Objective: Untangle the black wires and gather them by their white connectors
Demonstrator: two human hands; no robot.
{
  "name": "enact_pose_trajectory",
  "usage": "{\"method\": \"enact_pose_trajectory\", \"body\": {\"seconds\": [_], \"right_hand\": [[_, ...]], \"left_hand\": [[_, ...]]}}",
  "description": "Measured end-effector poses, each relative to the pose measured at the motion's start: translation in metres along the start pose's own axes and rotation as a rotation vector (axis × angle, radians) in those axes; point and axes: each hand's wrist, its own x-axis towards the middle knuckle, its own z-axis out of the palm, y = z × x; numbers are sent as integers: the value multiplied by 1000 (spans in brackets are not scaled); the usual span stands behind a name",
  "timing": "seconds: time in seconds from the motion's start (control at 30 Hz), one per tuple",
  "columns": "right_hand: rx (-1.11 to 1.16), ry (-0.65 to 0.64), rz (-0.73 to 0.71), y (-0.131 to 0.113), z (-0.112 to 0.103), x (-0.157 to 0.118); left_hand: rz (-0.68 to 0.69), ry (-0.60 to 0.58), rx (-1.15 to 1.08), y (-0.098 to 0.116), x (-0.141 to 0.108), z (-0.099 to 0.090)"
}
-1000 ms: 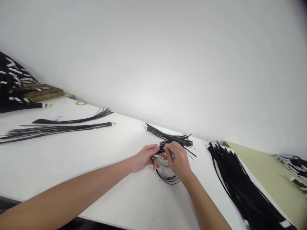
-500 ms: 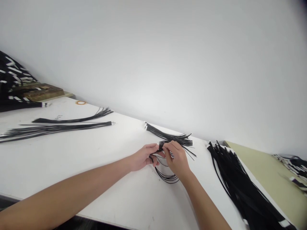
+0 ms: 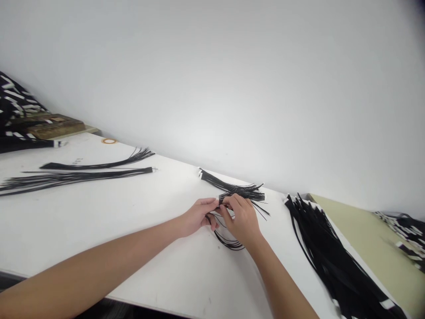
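Near the middle of the white table [image 3: 159, 248], my left hand [image 3: 201, 217] grips a bundle of thin black cables [image 3: 229, 242], whose strands loop down below the fingers. My right hand [image 3: 241, 219] is closed on the same bundle, its fingertips close to my left thumb; they partly hide the cable ends. Just behind the hands lies another black cable bundle [image 3: 219, 180] with a white end at its left and loose strands at its right.
Two black cable bundles [image 3: 76, 177] lie on the left, with an orange ring [image 3: 109, 141] behind them. A large black cable pile [image 3: 332, 252] lies at the right beside a pale green board [image 3: 352, 226]. A brown block [image 3: 59, 127] stands far left. A white wall [image 3: 212, 88] rises behind.
My right hand has shifted slightly left, nearer my left thumb, and its fingers have moved on the cables. The whole view has shifted a little.
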Motion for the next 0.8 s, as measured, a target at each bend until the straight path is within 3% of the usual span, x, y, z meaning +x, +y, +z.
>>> {"method": "enact_pose_trajectory", "body": {"seconds": [0.27, 0.8], "right_hand": [[105, 21, 93, -8, -1, 0], [104, 17, 13, -4, 0, -1]], "left_hand": [[-12, -16, 5, 4, -3, 4], [-34, -15, 15, 7, -4, 5]]}}
